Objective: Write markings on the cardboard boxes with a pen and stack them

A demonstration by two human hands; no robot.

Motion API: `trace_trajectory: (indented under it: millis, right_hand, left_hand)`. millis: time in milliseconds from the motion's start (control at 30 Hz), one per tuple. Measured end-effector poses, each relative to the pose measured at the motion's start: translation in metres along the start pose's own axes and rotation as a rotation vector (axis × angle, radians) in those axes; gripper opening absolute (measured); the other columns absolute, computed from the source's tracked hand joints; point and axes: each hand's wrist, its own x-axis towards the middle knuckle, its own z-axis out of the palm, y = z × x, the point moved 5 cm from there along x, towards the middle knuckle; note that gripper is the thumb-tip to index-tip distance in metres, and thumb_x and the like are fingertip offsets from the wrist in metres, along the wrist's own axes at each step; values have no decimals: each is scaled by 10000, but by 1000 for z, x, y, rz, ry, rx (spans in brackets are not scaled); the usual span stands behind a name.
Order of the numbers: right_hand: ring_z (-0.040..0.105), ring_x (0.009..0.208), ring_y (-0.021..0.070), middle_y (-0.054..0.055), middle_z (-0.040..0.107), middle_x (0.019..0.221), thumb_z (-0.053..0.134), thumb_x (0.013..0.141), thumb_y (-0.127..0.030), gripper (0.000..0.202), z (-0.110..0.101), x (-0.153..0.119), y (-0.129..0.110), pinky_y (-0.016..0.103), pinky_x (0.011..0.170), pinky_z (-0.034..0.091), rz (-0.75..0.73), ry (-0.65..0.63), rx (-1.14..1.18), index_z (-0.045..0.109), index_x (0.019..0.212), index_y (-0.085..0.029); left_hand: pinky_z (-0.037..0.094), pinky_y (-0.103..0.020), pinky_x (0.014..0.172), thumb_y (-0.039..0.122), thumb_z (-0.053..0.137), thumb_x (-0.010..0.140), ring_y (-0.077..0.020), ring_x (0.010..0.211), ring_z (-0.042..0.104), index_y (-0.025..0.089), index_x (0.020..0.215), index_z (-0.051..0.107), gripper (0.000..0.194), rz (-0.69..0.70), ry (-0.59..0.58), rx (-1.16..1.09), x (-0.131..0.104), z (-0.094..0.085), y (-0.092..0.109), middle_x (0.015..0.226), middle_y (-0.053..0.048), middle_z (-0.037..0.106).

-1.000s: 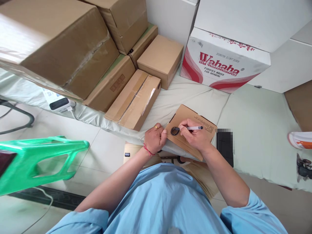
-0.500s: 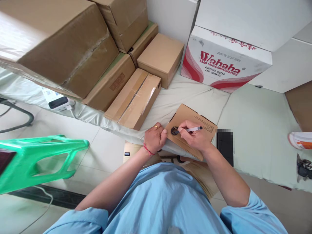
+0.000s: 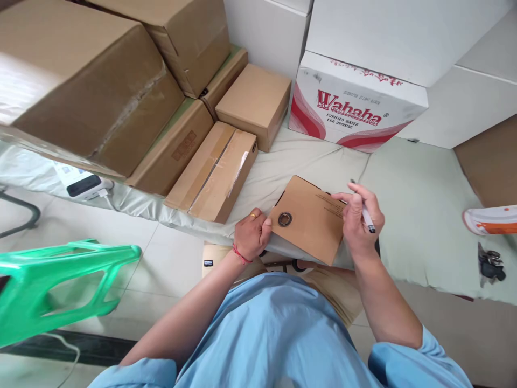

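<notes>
A flat brown cardboard box (image 3: 309,223) lies at the front edge of the cloth-covered surface, with a dark ring-shaped mark (image 3: 285,219) near its left corner and small printed text at its upper right. My left hand (image 3: 252,231), with a ring and a red string bracelet, grips the box's left corner between thumb and curled fingers. Over the box's right edge is my right hand (image 3: 361,218), closed around a white pen (image 3: 368,220) whose black end points down toward me; its index finger extends toward the printed text.
Several cardboard boxes (image 3: 212,170) stand at the back left, and a white-and-red Wahaha carton (image 3: 351,110) at the back. Keys (image 3: 491,265) lie far right. A green stool (image 3: 76,285) and a white power device (image 3: 86,186) are at left.
My right hand has moved right with the pen, off the ring mark, which now shows fully. The pen has turned in the fingers. My left hand keeps its hold on the box's corner.
</notes>
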Motion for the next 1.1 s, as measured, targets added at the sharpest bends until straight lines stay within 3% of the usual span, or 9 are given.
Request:
trace_trajectory:
  millis: [167, 267, 367, 433, 500, 600, 733, 933, 1100]
  right_hand:
    - [728, 1048, 306, 154, 810, 1132, 524, 1060, -434, 310, -23, 11, 34, 440, 917, 557, -96, -100, -429, 715, 1162, -211]
    - [748, 954, 304, 142, 820, 1060, 464, 1070, -414, 340, -19, 2, 43, 403, 821, 550, -15, -281, -564, 711, 1168, -203]
    - [770, 810, 282, 115, 824, 954, 438, 1083, -388, 346, -19, -22, 33, 362, 716, 523, 76, -395, -635, 717, 1173, -203]
    - [781, 779, 270, 96, 822, 915, 452, 1091, -396, 340, -20, -43, 20, 351, 698, 533, 87, -477, -578, 723, 1184, -212]
    - [796, 794, 247, 77, 833, 951, 469, 1100, -395, 327, -27, -62, 12, 340, 719, 572, 87, -537, -437, 717, 1235, -230]
    - [819, 956, 233, 84, 838, 1118, 488, 1080, -311, 313, -56, -75, 20, 359, 883, 634, 105, -396, -320, 691, 1306, -237]
    - [771, 1181, 301, 140, 793, 1285, 481, 935, -124, 492, -116, -76, 65, 498, 1062, 607, 160, -164, -577, 677, 1380, -197]
    - [711, 1207, 359, 194, 738, 1354, 481, 813, -44, 683, -169, -77, 145, 548, 1044, 589, 316, -255, -895, 659, 1462, -158]
    - [596, 1384, 343, 229, 623, 1497, 445, 845, -95, 709, -184, -71, 152, 559, 1180, 489, 269, -129, -855, 551, 1546, -107]
  left_hand:
    - [456, -347, 720, 555, 218, 1126, -215, 769, 601, 256, 761, 483, 541, -84, 79, -111, -4, -15, 1, 797, -67, 617]
    - [463, -323, 706, 533, 301, 1141, -193, 723, 601, 242, 811, 546, 503, -181, 116, -149, -16, -28, 4, 745, -31, 614]
    - [474, -295, 637, 544, 408, 1126, -168, 641, 625, 225, 757, 593, 523, -224, 23, -208, -33, -35, 13, 685, -16, 650]
    - [556, -308, 694, 576, 450, 1107, -198, 750, 731, 211, 883, 687, 489, -277, -68, -347, -44, -35, 17, 827, -51, 758]
    - [633, -371, 829, 618, 543, 1061, -267, 1010, 797, 207, 1184, 694, 455, -359, -114, -531, -52, -32, 17, 1152, -116, 801]
    - [617, -505, 1070, 638, 696, 971, -354, 1377, 686, 222, 1486, 505, 689, -425, -121, -693, -51, -28, 13, 1580, -199, 601]
    - [469, -629, 1257, 605, 729, 957, -380, 1522, 559, 226, 1598, 396, 816, -349, -200, -637, -33, -21, 19, 1690, -219, 475]
    - [467, -668, 1257, 538, 679, 999, -408, 1641, 381, 271, 1666, 383, 777, -59, -208, -264, -16, -15, 38, 1781, -192, 336]
    - [597, -615, 1132, 499, 707, 1007, -411, 1621, 414, 273, 1701, 323, 825, 70, -57, -140, -28, -20, 43, 1747, -223, 372]
